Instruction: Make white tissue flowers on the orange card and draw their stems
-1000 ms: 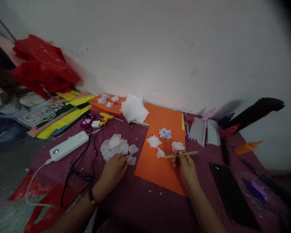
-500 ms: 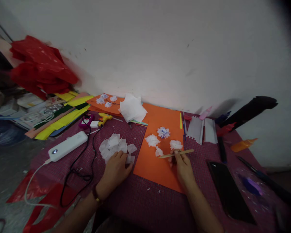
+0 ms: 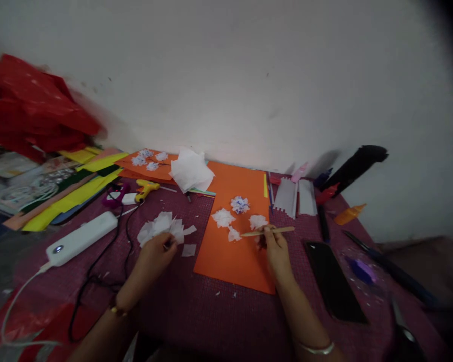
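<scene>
My left hand (image 3: 156, 259) is pinched closed at the near edge of a pile of white tissue paper squares (image 3: 161, 223); what its fingertips hold is hidden. A single tissue square (image 3: 189, 250) lies to its right. My right hand (image 3: 275, 251) grips a flat wooden stick (image 3: 285, 230), held level with its tip pointing left. The stick is above an orange sheet (image 3: 230, 264) bearing white crumpled paper tufts (image 3: 223, 217) and one tuft with blue-purple edges (image 3: 240, 204). The stick's left tip is close to a small white piece (image 3: 233, 234).
A white power bank (image 3: 81, 239), a yellow glue gun (image 3: 147, 190) and black cable lie left. White paper sheets (image 3: 192, 170) rest near the wall beside a finished-looking orange flower card (image 3: 136, 173). A phone (image 3: 334, 281), scissors (image 3: 403, 329) and an orange tube (image 3: 350, 214) are right.
My left hand has drawn back slightly from the pile and its fingers have closed into a pinch. My right hand still holds the wooden stick over the orange sheet. The view has shifted right.
</scene>
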Tool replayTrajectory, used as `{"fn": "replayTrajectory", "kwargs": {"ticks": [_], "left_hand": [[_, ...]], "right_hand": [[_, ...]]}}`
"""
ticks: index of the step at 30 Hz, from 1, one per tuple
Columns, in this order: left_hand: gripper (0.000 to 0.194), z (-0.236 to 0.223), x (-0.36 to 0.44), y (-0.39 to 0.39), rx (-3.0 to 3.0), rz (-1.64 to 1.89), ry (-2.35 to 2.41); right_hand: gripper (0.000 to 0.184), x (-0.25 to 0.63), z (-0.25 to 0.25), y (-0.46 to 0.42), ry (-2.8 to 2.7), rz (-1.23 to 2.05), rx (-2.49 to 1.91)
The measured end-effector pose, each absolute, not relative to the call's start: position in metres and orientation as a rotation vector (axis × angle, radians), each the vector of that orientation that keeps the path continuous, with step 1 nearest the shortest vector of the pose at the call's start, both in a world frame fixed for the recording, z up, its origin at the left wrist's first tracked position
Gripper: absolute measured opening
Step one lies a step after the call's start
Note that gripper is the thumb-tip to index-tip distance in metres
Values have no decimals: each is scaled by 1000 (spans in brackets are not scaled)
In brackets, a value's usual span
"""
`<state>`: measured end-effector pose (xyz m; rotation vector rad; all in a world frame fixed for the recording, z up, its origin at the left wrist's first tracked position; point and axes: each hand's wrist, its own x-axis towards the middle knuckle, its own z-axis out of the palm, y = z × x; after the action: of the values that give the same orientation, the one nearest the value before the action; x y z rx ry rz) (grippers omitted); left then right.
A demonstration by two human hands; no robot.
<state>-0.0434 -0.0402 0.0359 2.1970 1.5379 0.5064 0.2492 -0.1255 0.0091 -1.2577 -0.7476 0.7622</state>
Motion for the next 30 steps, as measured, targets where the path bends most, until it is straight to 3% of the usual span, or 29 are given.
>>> {"fn": "replayTrajectory", "kwargs": {"ticks": [9,20,30], "left_hand": [[10,76,18,-25,2068,602,1026],[7,28,65,-2,1697,561,786],[9,23,60,-4,1639,525,782]], "right_hand": [[26,241,6,-125,-955,708,-1404],[25,237,8,-124,-1123,579,-1484],[23,238,5,-121,-1103,601,-1486]]}}
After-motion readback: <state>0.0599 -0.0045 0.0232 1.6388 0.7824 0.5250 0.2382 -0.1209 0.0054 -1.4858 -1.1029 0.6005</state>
